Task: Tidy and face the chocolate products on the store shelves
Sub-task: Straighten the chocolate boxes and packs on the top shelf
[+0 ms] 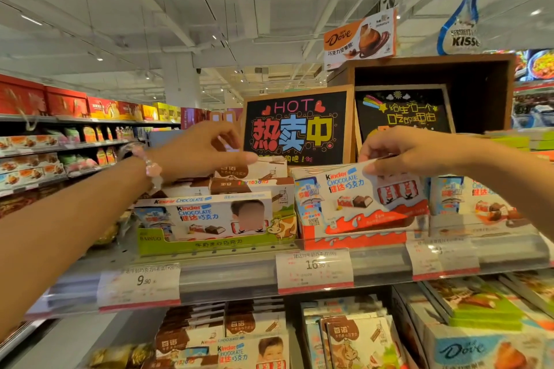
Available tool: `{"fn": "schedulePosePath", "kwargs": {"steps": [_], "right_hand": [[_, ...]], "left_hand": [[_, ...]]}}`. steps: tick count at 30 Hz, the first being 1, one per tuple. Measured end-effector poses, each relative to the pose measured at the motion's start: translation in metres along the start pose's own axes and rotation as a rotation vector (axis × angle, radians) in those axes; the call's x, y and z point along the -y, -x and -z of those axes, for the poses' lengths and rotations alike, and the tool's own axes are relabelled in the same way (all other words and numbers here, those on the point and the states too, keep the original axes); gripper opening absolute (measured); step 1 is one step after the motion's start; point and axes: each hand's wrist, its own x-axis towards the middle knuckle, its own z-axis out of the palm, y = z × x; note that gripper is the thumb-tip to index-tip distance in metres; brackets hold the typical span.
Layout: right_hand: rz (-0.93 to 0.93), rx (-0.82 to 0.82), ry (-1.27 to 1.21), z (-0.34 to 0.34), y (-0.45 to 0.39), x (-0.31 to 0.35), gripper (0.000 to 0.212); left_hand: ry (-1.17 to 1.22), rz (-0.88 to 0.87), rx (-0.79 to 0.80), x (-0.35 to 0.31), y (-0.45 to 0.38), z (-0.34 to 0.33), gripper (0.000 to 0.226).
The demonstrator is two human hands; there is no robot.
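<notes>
My right hand (pixel 398 150) pinches the top edge of a flat Kinder Chocolate box (pixel 368 198), which stands tilted at the front of an orange-red display tray (pixel 353 241) on the top shelf. My left hand (pixel 204 150) reaches over the green Bainuo tray (pixel 209 246), its fingers curled on the top of a brown-and-white chocolate box (pixel 254 169) at the back. A smaller Kinder box (pixel 209 216) stands at the front of that green tray.
Price tags hang on the shelf rail (pixel 314 271). A "HOT" chalkboard sign (pixel 296 126) and a second sign stand behind the products. More Kinder boxes (pixel 479 201) sit to the right. A lower shelf holds Kinder, brown and Dove boxes (pixel 467 347). An aisle of shelves runs along the left.
</notes>
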Motion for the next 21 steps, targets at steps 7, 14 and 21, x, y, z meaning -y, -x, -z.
{"fn": "schedulePosePath", "kwargs": {"steps": [7, 14, 21], "right_hand": [[-0.002, 0.022, -0.006, -0.008, -0.006, -0.005, 0.005], [0.015, -0.028, 0.26, -0.008, -0.011, -0.001, 0.024], [0.045, -0.03, 0.412, -0.011, -0.014, 0.012, 0.028]], "left_hand": [[0.043, -0.037, 0.272, 0.02, 0.02, 0.023, 0.061], [-0.085, -0.106, 0.063, 0.027, 0.013, 0.011, 0.009], [-0.01, -0.05, -0.002, 0.037, -0.003, -0.006, 0.011]]}}
